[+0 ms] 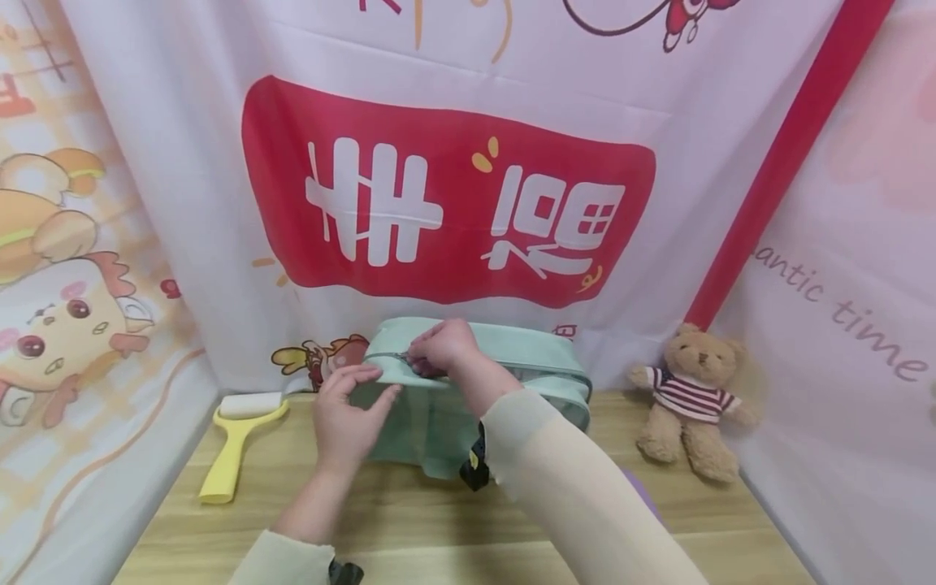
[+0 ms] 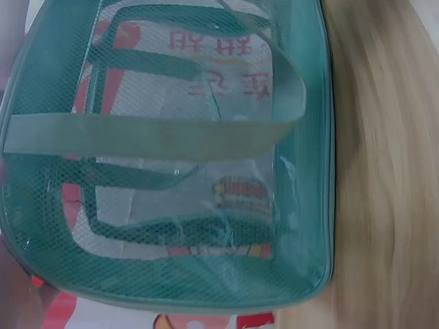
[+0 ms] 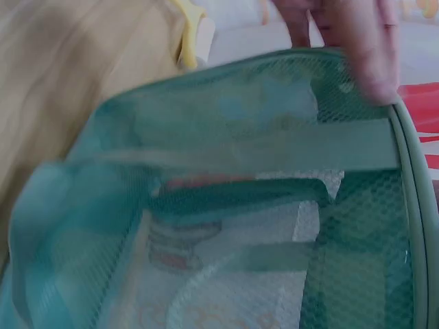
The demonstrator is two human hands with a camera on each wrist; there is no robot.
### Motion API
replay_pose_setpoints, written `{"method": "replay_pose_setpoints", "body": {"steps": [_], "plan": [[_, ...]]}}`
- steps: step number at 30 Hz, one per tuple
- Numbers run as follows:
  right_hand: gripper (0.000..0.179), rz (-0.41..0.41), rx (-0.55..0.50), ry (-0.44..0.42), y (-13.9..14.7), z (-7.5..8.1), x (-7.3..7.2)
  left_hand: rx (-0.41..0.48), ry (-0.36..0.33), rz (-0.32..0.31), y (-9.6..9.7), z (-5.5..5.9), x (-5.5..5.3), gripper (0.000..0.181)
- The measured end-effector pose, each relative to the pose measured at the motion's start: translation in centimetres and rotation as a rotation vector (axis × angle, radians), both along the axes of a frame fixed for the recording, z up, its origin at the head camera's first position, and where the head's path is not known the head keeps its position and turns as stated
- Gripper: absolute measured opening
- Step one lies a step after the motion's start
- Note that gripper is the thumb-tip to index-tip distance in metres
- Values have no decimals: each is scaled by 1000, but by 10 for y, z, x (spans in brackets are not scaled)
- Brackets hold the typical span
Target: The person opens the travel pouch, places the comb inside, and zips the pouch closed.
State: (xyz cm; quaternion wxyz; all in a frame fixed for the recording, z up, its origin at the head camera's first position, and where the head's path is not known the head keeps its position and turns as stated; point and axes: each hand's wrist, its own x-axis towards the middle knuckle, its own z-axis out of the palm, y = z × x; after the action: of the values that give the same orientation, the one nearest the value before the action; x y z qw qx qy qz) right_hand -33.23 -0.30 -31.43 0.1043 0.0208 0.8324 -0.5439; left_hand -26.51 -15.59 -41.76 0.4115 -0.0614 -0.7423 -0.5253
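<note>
While I look in from my remote station, the printed cloth point(image 1: 453, 203) fills most of the head view, with the wooden table point(image 1: 409, 520) spread out below it. On that table, close in front of the cloth, I have the mint-green bag point(image 1: 409, 431), standing with its see-through front towards me; the left wrist view shows a pale strap point(image 2: 144, 137) across that front. A teddy bear point(image 1: 691, 390) sits to the right, and a yellow-handled roller point(image 1: 237, 447) lies to the left. The left hand point(image 1: 351, 414) pinches the bag's front rim near its corner. The right hand point(image 1: 444, 345) is curled at the zip point(image 1: 383, 354), its fingertips pinched together there. I judge the zip work to be under way: the bag's top lies over its body, but those fingers hide the pull, so I can't tell how much of the run is left.
</note>
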Motion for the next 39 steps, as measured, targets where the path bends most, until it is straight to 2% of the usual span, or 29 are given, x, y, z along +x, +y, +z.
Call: {"method": "replay_pose_setpoints", "body": {"steps": [3, 7, 9, 11, 14, 17, 19, 21, 22, 25, 27, 29, 31, 34, 37, 39], "plan": [[14, 37, 118, 33, 8, 1, -1, -54, -53, 4, -2, 8, -4, 19], [19, 71, 348, 143, 20, 4, -2, -119, -227, -28, -6, 33, -18, 20], [16, 66, 450, 210, 29, 6, -1, -172, -319, -86, -7, 49, -26, 27], [15, 55, 507, 273, 42, 9, 3, -238, -384, -168, -7, 65, -35, 34], [16, 13, 449, 388, 72, 9, 16, -369, -453, -307, -6, 84, -49, 41], [14, -47, 340, 546, 113, -4, 34, -471, -522, -427, -9, 92, -63, 42], [10, -121, 268, 631, 146, -22, 47, -508, -567, -477, -15, 91, -69, 41], [7, -184, 239, 709, 184, -47, 58, -523, -598, -504, -22, 86, -73, 42], [6, -225, 231, 719, 204, -61, 64, -531, -609, -514, -25, 83, -74, 44], [7, -360, 287, 666, 263, -105, 88, -543, -621, -521, -30, 77, -73, 59], [12, -425, 338, 556, 295, -134, 109, -556, -627, -528, -30, 76, -72, 70], [19, -451, 384, 435, 319, -162, 130, -566, -631, -530, -30, 76, -72, 79], [32, -426, 409, 309, 335, -187, 150, -585, -630, -536, -29, 78, -73, 84], [66, -361, 441, 128, 348, -219, 172, -620, -618, -546, -26, 81, -77, 89], [103, -305, 469, -36, 352, -242, 182, -648, -612, -553, -23, 82, -80, 93], [112, -283, 499, -66, 352, -252, 183, -668, -610, -553, -20, 82, -82, 96]]}}
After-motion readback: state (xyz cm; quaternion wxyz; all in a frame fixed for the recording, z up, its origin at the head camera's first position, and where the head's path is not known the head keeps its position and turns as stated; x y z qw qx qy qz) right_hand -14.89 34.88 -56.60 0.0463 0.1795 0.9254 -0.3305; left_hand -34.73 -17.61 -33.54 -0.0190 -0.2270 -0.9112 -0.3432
